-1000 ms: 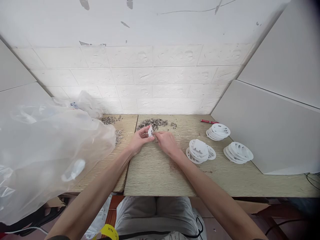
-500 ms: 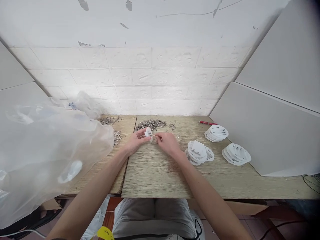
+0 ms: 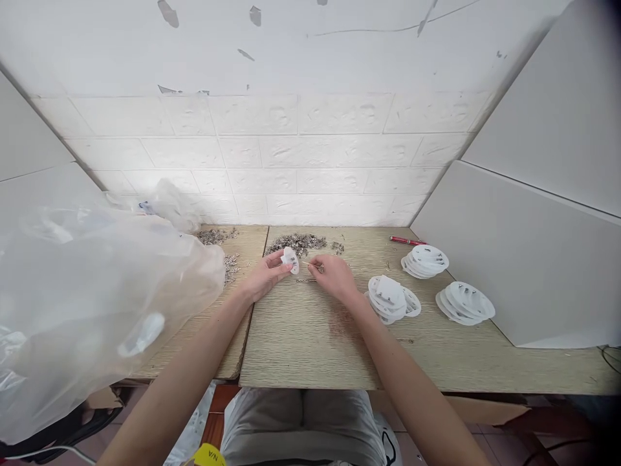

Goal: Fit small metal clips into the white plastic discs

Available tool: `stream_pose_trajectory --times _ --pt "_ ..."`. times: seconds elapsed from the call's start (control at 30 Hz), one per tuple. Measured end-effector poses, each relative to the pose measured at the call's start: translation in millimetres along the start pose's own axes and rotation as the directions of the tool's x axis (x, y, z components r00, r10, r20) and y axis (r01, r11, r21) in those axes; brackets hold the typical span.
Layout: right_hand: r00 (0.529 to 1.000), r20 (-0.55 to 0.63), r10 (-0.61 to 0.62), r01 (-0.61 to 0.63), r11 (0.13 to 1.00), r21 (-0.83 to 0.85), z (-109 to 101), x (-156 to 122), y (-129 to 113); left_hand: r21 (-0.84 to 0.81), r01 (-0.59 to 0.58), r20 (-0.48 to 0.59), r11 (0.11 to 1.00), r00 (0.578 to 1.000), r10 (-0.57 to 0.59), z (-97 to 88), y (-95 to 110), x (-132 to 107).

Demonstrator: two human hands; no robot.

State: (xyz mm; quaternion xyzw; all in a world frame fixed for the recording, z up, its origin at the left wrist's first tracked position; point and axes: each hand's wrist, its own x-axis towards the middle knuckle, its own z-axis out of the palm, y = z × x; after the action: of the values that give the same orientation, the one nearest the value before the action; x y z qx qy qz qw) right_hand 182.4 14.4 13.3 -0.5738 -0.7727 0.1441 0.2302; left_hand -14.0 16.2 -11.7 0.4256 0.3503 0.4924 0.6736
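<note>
Left hand (image 3: 266,277) closed on a small white disc (image 3: 290,260), pinched between thumb and fingertips and tipped up on edge just above the desk (image 3: 301,343). Right hand (image 3: 334,277) narrow, fingertips nipping a thin metal pin (image 3: 314,264); grip itself too small to make out fully. Pin lying roughly level, long axis running left to right, its free end aimed at the disc. Disc just left of the right hand, a short gap between pin tip and disc face; hard to tell whether touching. Right hand the nearer one to the pin, left the nearer to the disc, both meeting near the desk's far middle. A second thin metal piece (image 3: 305,280) flat on the desk just below the two hands, also lying crosswise.

Behind the hands, against the wall, a heap of small metal parts (image 3: 298,243). More of the same spread at the left by a big clear bag (image 3: 97,291). To the right, well apart from the hands, three stacks of white discs (image 3: 391,296), and a red pen (image 3: 407,241) near the far edge.
</note>
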Motion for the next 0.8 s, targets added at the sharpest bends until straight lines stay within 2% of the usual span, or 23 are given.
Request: stream_pose_trajectory --times 0.13,0.23,0.37,0.5,0.57,0.67,0.73,0.8 --pt "1.000 0.005 0.006 -0.007 0.999 0.050 1 0 1 -0.046 -0.011 0.028 0.999 1.000 0.012 -2.4 0 2" --pt "1.000 -0.025 0.011 -0.006 0.977 0.212 4 0 -1 -0.058 -0.054 0.024 0.997 0.998 0.055 -1.9 0 2" --pt "0.999 -0.042 -0.002 0.024 0.852 0.523 10 0 -8 -0.054 -0.157 0.063 0.986 0.985 0.160 1.9 3 1" --pt "0.998 -0.059 0.006 0.036 0.730 0.683 18 0 -11 -0.015 -0.144 0.099 0.989 0.984 0.145 8.0 5 -5" --pt "0.995 -0.085 0.050 0.022 0.728 0.686 21 1 -11 0.033 -0.129 0.102 0.991 0.987 0.125 11.0 6 -7" --pt "0.982 -0.163 0.096 0.020 0.802 0.596 23 2 -9 0.098 -0.148 0.097 0.984 0.986 0.138 14.0 4 -9" --pt "0.968 -0.246 0.051 0.073 0.880 0.470 22 0 -8 0.166 -0.197 0.064 0.966 0.980 0.189 14.7 3 -8" --pt "0.945 -0.319 -0.072 0.174 0.936 0.305 21 -3 -9 0.296 -0.259 0.007 0.919 0.963 0.269 14.7 2 -8"
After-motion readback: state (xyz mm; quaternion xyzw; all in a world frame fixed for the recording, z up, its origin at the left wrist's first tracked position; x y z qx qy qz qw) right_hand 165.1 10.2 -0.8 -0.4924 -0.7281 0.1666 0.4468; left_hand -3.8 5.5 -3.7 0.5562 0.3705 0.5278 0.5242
